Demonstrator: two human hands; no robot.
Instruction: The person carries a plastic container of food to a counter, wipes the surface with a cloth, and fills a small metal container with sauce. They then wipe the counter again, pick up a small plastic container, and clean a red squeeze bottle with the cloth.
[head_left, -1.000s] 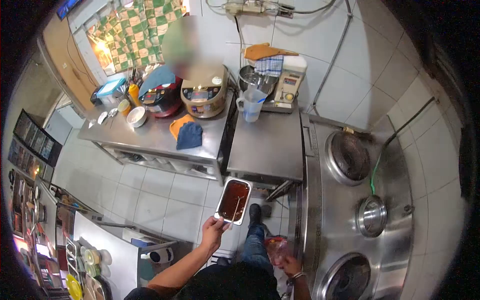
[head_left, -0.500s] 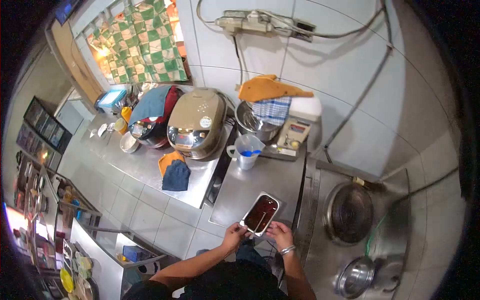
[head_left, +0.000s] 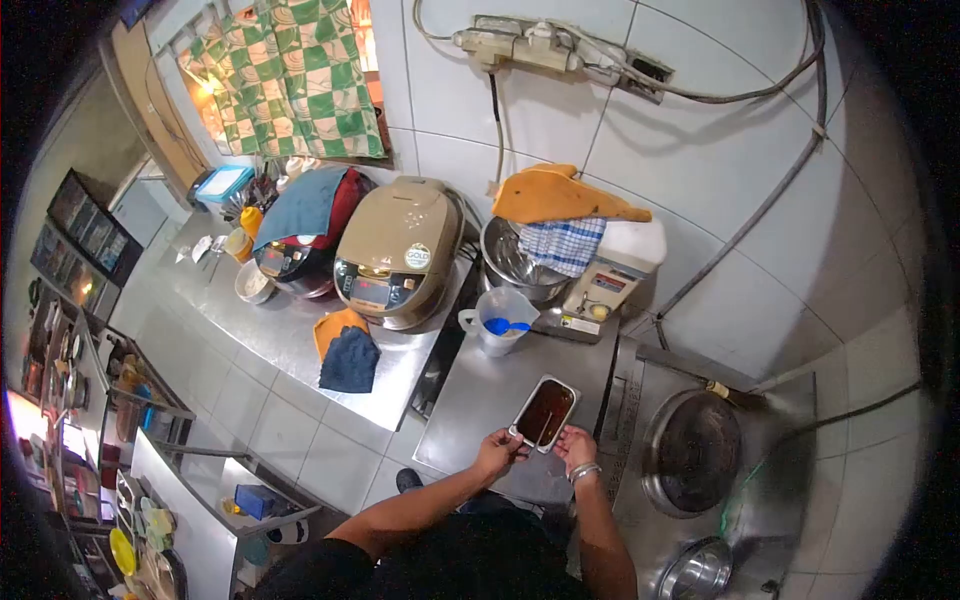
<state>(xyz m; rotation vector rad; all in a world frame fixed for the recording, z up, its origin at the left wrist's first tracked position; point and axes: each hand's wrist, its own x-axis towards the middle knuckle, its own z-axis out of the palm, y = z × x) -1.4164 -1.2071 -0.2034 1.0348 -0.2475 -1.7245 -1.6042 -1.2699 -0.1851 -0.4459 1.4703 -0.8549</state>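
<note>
A small rectangular metal pan (head_left: 547, 412) holds a dark reddish-brown liquid, with a thin utensil handle lying in it. My left hand (head_left: 503, 453) grips its near left corner. At the near right corner, my right hand (head_left: 575, 450), with a silver band at the wrist, has its fingers closed on the rim. The pan is over the steel table (head_left: 470, 420); whether it touches the surface I cannot tell. Beyond it stands a clear plastic pitcher (head_left: 497, 335) with a blue utensil inside.
A mixer (head_left: 625, 250) with a steel bowl (head_left: 510, 262) stands at the back. Two rice cookers, one tan (head_left: 400, 245), occupy the left counter beside folded cloths (head_left: 348, 360). On the right are a large round pan (head_left: 695, 450) and a steel bowl (head_left: 697, 572).
Both hands and the pan have moved slightly right and farther away over the steel table. The camera view has shifted a little. Both hands keep hold of the pan.
</note>
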